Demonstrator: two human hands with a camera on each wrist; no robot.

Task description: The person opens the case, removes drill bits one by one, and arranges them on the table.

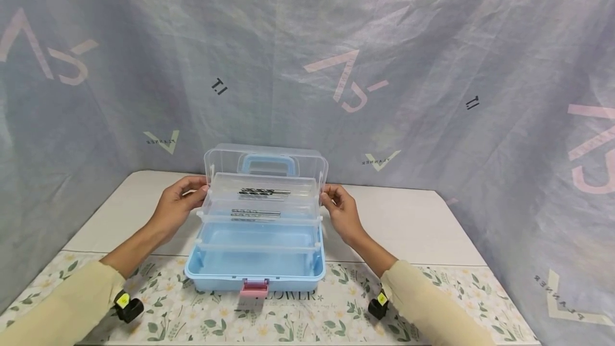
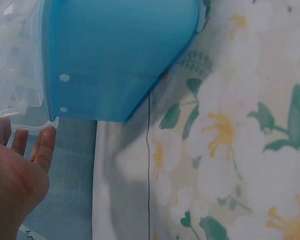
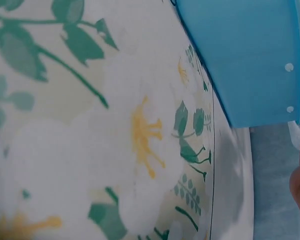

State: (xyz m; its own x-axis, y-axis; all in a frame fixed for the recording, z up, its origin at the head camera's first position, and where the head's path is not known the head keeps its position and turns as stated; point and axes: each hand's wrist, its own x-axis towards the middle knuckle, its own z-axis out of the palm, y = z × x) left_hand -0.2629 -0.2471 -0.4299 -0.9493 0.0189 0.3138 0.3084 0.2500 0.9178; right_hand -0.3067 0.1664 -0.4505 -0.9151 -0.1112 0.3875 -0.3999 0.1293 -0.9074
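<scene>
"Where are we?"

"Our blue case (image 1: 216,285) sits open on the worktop (image 1: 394,228), its clear lid (image 1: 308,167) upright at the back and its trays (image 1: 223,186) stepped out. Drill bits (image 1: 264,193) lie in two groups, one above the other."

"And our hands?"

"Our left grip (image 1: 180,199) pinches the left side around the lid's edge; our right grip (image 1: 342,210) pinches the right."

"So which step is this?"

"We judge it's working the lid and trays; opening or closing, we can't tell."

"The next move?"

"Probably it calls for us to swing both sides evenly, keeping the bits from rolling. The pink latch (image 1: 254,288) hangs unfastened in front."
</scene>
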